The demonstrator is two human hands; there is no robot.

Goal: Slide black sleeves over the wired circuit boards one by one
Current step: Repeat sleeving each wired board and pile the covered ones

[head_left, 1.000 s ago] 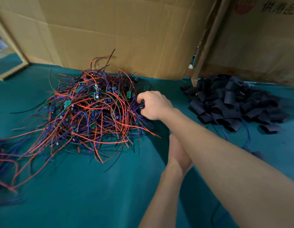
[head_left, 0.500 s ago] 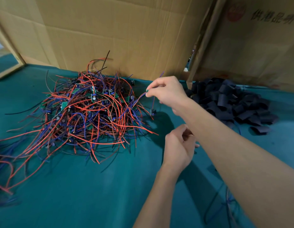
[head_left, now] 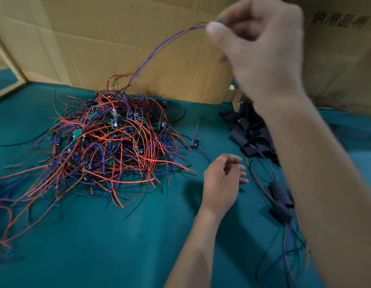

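While pinching wires [head_left: 159, 48], right fingers [head_left: 213, 30].

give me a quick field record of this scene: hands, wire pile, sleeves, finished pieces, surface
right hand: raised, pinching the end of a wired circuit board's leads, which trail down toward the pile
left hand: low over the cloth, fingers loosely curled, holding nothing
wire pile: red and blue leads tangled with small green boards, left of centre
black sleeves: loose heap at right, partly hidden by the right forearm
sleeved pieces: two lying near the right forearm
surface: green cloth
backdrop: cardboard
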